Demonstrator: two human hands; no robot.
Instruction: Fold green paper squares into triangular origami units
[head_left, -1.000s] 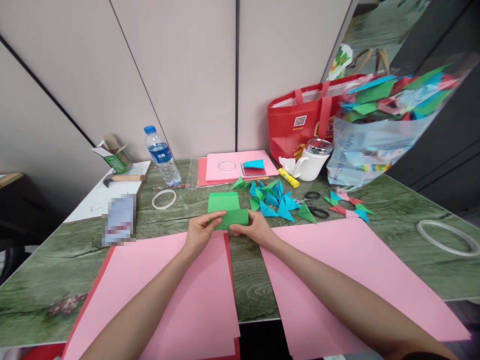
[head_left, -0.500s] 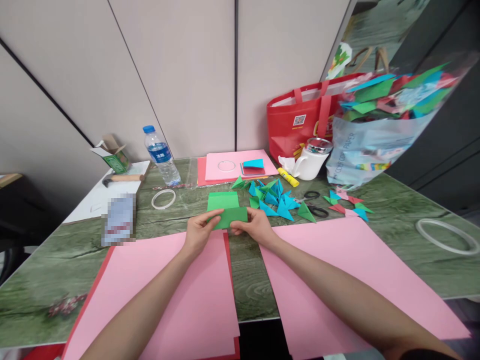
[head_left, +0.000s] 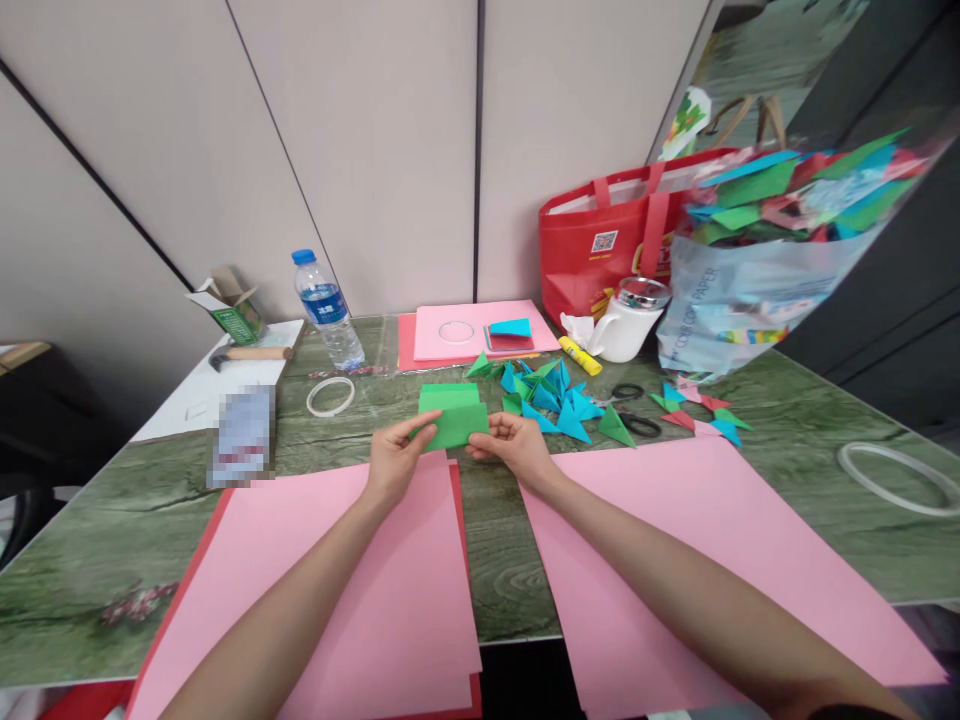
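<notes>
A green paper rectangle (head_left: 459, 426) is held up between both hands, just above the table. My left hand (head_left: 395, 455) pinches its left end, thumb in front and fingers along the top. At the other end, my right hand (head_left: 517, 447) grips the right edge between thumb and curled fingers. More green paper (head_left: 448, 396) lies flat right behind the held piece, partly covered by it. A loose pile of folded blue and green paper pieces (head_left: 555, 395) sits beyond my right hand, with black-handled scissors (head_left: 637, 424) beside it.
Large pink sheets (head_left: 345, 580) lie under both forearms. Farther back stand a water bottle (head_left: 330, 315), a white mug (head_left: 632, 325), a red bag (head_left: 577, 240) and a plastic bag of folded paper (head_left: 742, 300). A hammer (head_left: 251, 353) and tape roll (head_left: 330, 397) are at left.
The green paper has shifted slightly left and tilted. My right hand has slid outward to its right edge, so more of the paper shows. The view has turned a little.
</notes>
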